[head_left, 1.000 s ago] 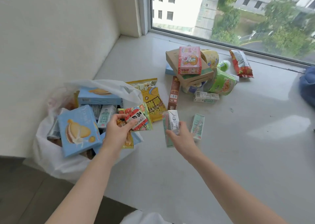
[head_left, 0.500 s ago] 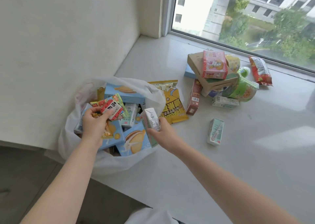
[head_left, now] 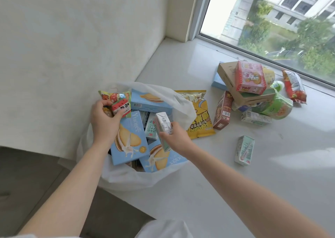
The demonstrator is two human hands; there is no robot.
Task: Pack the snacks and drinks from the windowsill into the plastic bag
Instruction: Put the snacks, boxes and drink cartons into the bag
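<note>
White carton [head_left: 164,127], gripped in the right hand [head_left: 176,138], has been carried over the plastic bag [head_left: 126,179]. Beside it, sweets [head_left: 120,104] are clutched in the left hand [head_left: 105,121]; both seem ready for dropping in.

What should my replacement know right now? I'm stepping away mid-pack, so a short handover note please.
Left hand: grips small colourful snack packets over the white plastic bag.
Right hand: holds a white drink carton above the bag.
Done: blue biscuit boxes are in the bag.
Left: yellow popcorn bag, brown box, mint carton and the pile by the window remain on the windowsill.
</note>
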